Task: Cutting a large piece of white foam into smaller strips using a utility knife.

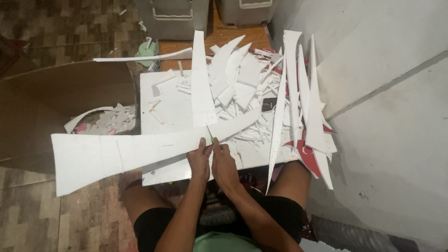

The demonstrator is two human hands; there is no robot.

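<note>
Seen from above, looking down at bare knees and two hands pressed close together over a low white board [161,100] strewn with foam offcuts. Left hand [199,161] flattened on a long white foam sheet [121,151], fingers spread and pressing it down, not closed around it. Right hand [223,163] just beside, touching the left, clenched around a small green-tipped cutter [211,138] whose point meets the sheet's upper edge. Long sheet lying crosswise in front of the knees, wide and flared at the far left where it overhangs the floor, narrowing as it curves up to the right across the board. Faint pencil lines across its face. Tall narrow foam strip [200,84] standing lengthwise just beyond the hands, its lower end touching the long sheet. Heap of curved white foam scraps [242,79] piled on the right half of the board. Several long pointed foam slivers [312,107] fanned out at the right edge, some with red undersides, hanging over toward a pale grey wall [387,93]. Open brown cardboard box [60,93] to the left, holding more small scraps [109,119]. Two grey plastic bins [172,16] at the top, on the patterned tile floor [70,28]
</note>
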